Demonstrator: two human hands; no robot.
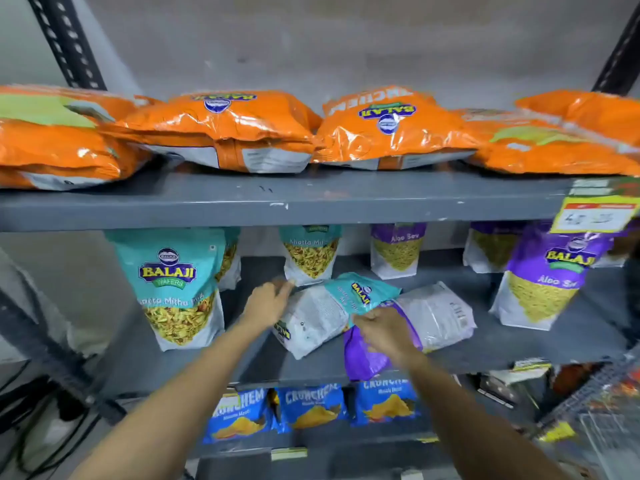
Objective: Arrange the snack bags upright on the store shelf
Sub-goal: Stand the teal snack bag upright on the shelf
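Head view: teal Balaji bag (325,315) lies tipped on the middle shelf (519,344), left of a fallen purple bag (429,317). Left hand (266,303) grip clamped on the teal bag's end; right hand (384,329) pinching the purple one. Upright "Aloo Sev" pouch (543,275) stands right.

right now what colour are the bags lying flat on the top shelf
Orange bags, with grey-white undersides facing the front edge; seen clearly in the head view.

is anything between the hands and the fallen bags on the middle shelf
Nothing visible: the left hand touches the fallen teal and white snack bag, and the right hand rests on the fallen purple and white snack bag.
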